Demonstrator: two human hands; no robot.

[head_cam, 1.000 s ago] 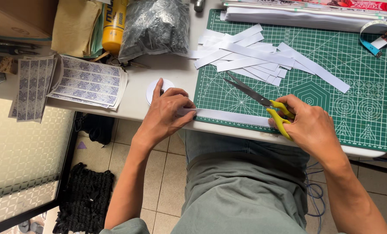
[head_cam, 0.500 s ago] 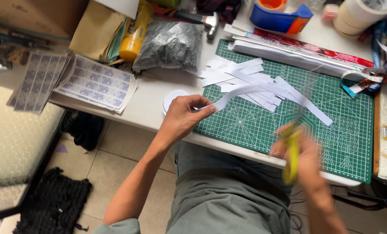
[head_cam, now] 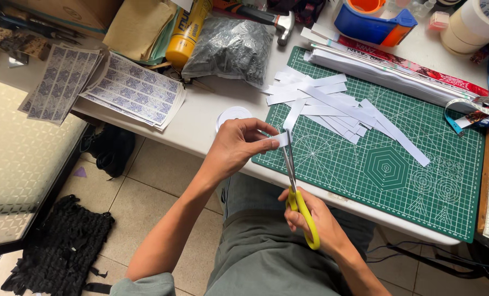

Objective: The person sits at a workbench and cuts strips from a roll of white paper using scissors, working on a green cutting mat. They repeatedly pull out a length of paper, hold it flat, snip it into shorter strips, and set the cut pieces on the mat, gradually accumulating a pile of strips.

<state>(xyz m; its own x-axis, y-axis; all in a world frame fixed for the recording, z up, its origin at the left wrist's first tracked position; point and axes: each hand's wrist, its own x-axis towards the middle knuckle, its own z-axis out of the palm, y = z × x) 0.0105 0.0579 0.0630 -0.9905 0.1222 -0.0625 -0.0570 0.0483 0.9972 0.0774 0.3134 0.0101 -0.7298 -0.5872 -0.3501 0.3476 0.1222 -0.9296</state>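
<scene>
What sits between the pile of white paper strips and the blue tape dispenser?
In the head view, a stack of long white sheets lies between the strip pile and the tape dispenser.

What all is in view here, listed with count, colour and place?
paper strip: one, white, held over the mat's near left edge
scissors: one, yellow handles, blades at the strip
cutting mat: one, green, right part of the table
cut strips: a pile, white, on the mat
tape roll: one, white, left of the mat
printed sheets: two stacks, blue and white, table's left end
bag: one, dark, far side
hammer: one, far edge
tape dispenser: one, blue and orange, far edge
left hand: pinches the strip
right hand: holds the scissors
</scene>
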